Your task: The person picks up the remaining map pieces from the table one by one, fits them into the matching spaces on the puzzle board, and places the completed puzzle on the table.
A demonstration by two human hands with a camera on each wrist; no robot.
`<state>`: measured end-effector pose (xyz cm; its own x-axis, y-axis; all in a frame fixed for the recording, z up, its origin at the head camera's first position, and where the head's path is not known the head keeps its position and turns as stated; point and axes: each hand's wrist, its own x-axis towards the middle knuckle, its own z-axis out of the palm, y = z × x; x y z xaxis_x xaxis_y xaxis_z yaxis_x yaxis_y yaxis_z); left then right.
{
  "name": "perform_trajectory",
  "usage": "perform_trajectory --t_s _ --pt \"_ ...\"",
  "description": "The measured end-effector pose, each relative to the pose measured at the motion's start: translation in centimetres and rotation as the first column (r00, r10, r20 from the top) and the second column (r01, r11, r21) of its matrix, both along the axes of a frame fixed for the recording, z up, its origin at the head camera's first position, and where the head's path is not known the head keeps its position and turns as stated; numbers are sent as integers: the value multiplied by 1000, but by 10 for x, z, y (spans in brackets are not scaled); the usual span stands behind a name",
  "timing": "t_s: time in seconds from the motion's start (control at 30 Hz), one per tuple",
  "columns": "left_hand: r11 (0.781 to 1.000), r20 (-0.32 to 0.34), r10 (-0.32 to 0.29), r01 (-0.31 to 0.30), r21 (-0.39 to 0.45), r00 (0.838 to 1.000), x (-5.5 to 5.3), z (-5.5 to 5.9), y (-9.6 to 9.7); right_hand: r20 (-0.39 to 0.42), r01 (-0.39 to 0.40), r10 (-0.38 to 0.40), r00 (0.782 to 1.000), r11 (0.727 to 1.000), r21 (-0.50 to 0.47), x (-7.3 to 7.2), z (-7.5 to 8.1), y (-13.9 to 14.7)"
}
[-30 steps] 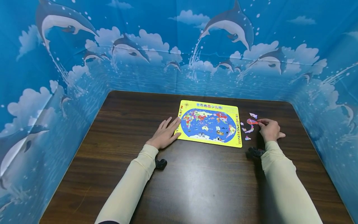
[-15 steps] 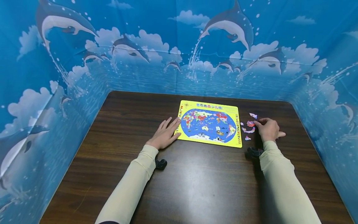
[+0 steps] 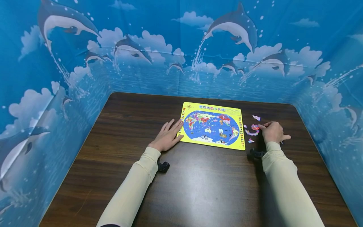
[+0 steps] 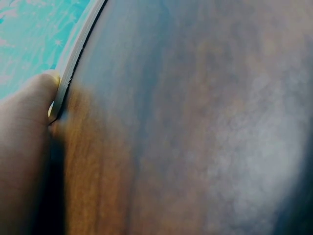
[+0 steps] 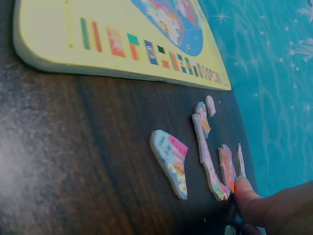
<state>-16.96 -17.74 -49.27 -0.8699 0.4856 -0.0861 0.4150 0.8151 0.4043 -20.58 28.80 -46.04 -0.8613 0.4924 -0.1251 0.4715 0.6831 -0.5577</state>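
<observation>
A yellow-bordered world map puzzle board [image 3: 235,145] lies towards the back of the dark wooden table. My left hand [image 3: 166,136] rests at its left side, fingers straight, fingertips on the border; the left wrist view shows the thumb [image 4: 34,98] against the board's edge. Right of the board, my right hand [image 3: 273,131] pinches the end of a red puzzle piece [image 3: 254,127], low at the table. In the right wrist view the thumb [image 5: 244,193] lies on that end, and the other fingers are mostly hidden. A curved pink-lilac piece [image 5: 205,159] lies alongside the red one.
A triangular piece [image 3: 250,140] lies nearest the front, a purple-white piece [image 3: 256,118] farther back, and a tiny piece [image 3: 245,126] close to the board. Blue dolphin-print cloth [image 3: 178,72] hangs around the table [image 3: 198,183]. Black wrist straps [image 3: 163,166] sit below the hands.
The red piece has turned and shifted slightly towards me, into the bend of the curved piece, which has swung flatter. My right hand has moved slightly left; the left has stayed put.
</observation>
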Motion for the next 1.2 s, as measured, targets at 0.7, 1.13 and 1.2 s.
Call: perform_trajectory --t_s 0.7,1.13,1.2 --pt "1000 -24 19 -19 -20 1000 -1 12 2 -5 11 -11 1000 1000 23 -9 4 -7" --pt "999 -24 14 -15 -30 1000 3 8 4 69 -25 29 997 997 -70 -4 5 -5" --pt "999 -28 13 -14 -30 1000 2 8 4 73 -35 41 996 996 -78 -4 7 -4"
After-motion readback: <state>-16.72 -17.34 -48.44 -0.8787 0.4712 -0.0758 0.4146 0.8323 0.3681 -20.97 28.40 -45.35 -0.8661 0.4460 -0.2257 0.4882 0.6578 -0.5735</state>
